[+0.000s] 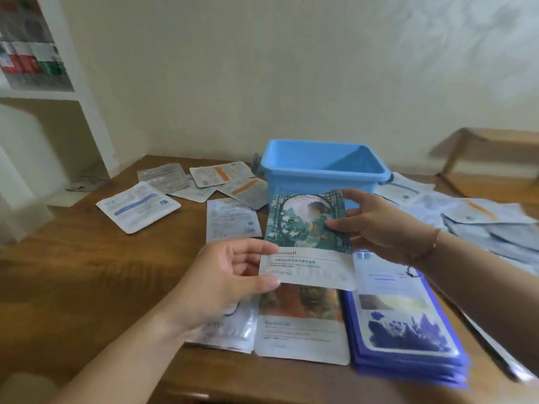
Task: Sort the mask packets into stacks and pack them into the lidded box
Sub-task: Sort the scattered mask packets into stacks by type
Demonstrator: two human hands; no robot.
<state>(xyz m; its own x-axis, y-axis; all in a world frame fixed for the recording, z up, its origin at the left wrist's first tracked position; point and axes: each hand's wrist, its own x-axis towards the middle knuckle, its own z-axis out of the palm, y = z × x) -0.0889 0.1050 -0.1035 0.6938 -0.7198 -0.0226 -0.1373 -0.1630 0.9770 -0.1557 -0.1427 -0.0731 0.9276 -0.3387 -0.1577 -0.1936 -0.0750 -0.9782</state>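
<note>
I hold a mask packet with a green garden picture (306,228) above the table with both hands. My left hand (230,281) pinches its lower left corner between thumb and fingers. My right hand (379,225) grips its upper right edge. Under it lies a stack with an orange-brown picture (303,322). A stack of blue-purple packets (405,325) sits to the right, and a silver packet (227,330) to the left. The blue box (323,167) stands open behind, with no lid on it.
Several white and silver packets (140,208) lie scattered on the wooden table (87,272) at the back left, and more (481,225) lie heaped at the right. A white shelf unit (58,94) stands at the far left, by the wall.
</note>
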